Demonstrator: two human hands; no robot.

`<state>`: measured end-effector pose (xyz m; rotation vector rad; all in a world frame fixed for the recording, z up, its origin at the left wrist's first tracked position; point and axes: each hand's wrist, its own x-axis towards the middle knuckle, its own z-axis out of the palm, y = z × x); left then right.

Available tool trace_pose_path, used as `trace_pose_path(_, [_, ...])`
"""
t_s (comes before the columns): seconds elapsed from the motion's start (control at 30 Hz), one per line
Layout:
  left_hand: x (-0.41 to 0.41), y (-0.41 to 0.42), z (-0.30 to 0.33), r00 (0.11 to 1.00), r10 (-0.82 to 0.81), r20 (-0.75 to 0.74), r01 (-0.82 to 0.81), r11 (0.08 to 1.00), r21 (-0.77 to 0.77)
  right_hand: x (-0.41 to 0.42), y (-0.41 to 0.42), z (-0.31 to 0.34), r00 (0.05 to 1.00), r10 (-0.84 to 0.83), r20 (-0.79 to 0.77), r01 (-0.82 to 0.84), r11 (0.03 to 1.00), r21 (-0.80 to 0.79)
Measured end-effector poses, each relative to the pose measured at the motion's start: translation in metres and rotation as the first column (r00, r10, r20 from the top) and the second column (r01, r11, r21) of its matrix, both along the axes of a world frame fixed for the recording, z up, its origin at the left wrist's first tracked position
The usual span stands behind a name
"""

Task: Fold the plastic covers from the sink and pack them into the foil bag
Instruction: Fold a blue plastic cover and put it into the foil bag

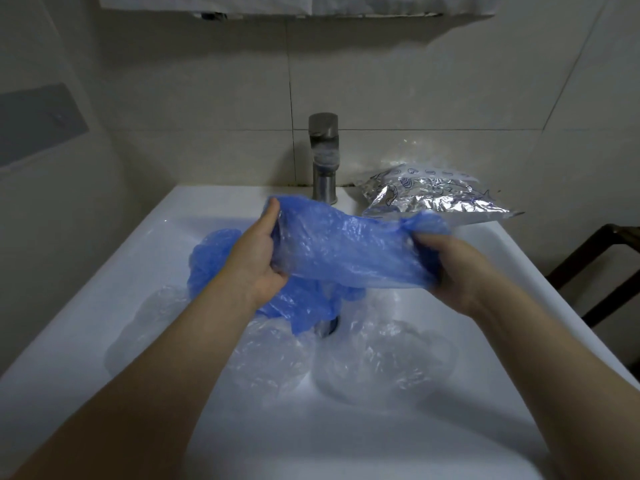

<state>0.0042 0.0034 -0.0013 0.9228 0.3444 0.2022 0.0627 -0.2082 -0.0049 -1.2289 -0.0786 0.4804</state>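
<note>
Blue plastic cover (346, 251) hangs stretched over the sink (104, 289), between both hands. The left hand (258, 258) pinches its end at 9 o'clock, and the right hand (450, 268) has its grip clamped on the bunched end at 3 o'clock. The film looks very light, limp and a little slippery, so it is probably best held at the gathered edges. More blue and clear covers (381, 362) lie in the basin. The foil bag (436, 195) rests at 1 o'clock, beside the faucet (323, 157).
</note>
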Motion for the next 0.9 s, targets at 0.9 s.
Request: trace_pose_path(0.9, [-0.015, -0.044, 0.04, 0.983, -0.174, 0.051, 0.131, 0.876, 0.464, -0.021, -0.005, 0.052, 0.047, 0.147, 0.988, 0.59, 0.794, -0.146])
